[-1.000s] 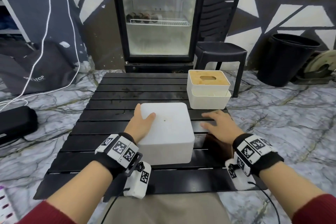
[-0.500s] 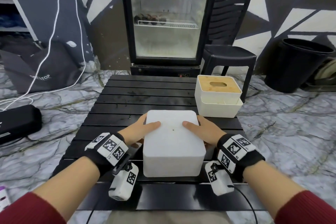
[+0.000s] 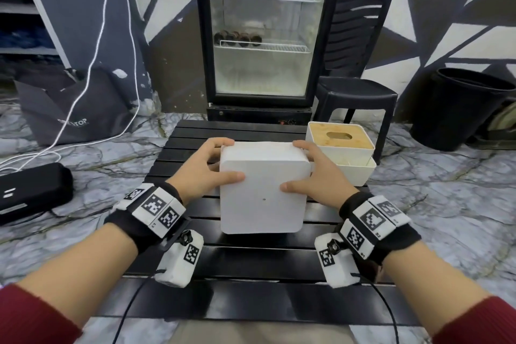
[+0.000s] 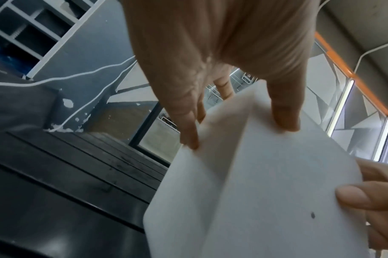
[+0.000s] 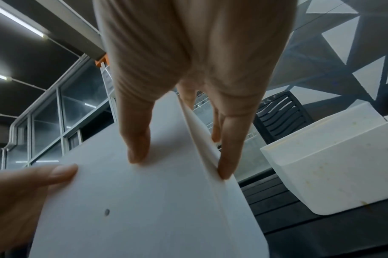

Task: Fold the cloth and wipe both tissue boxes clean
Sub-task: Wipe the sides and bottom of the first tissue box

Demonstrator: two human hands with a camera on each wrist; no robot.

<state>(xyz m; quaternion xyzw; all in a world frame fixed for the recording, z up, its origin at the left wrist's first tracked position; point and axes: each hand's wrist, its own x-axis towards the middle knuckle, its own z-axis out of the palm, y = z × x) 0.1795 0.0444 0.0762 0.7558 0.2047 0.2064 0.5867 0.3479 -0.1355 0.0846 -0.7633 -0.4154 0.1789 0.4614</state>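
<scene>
A plain white tissue box point(image 3: 262, 193) is tilted up off the black slatted table point(image 3: 251, 260), one broad face with a small dark dot turned toward me. My left hand point(image 3: 223, 160) grips its left side, thumb on the near face, fingers curled over the far edge. My right hand point(image 3: 304, 167) grips the right side the same way. The left wrist view shows the box point(image 4: 266, 192) and left hand point(image 4: 237, 131); the right wrist view shows the right hand point(image 5: 182, 160) on it. A second white tissue box with a bamboo lid point(image 3: 342, 142) stands at the table's back right. No cloth is in view.
Behind the table stand a glass-door fridge point(image 3: 262, 36), a black stool point(image 3: 357, 92) and a chair. A black bin point(image 3: 460, 109) is on the floor at the right. A black case point(image 3: 30, 190), a dark bag and a white cable lie at the left.
The white box lay flat with only my left hand on it. My right hand came off the table onto its right side, and both hands lifted and tilted it toward me.
</scene>
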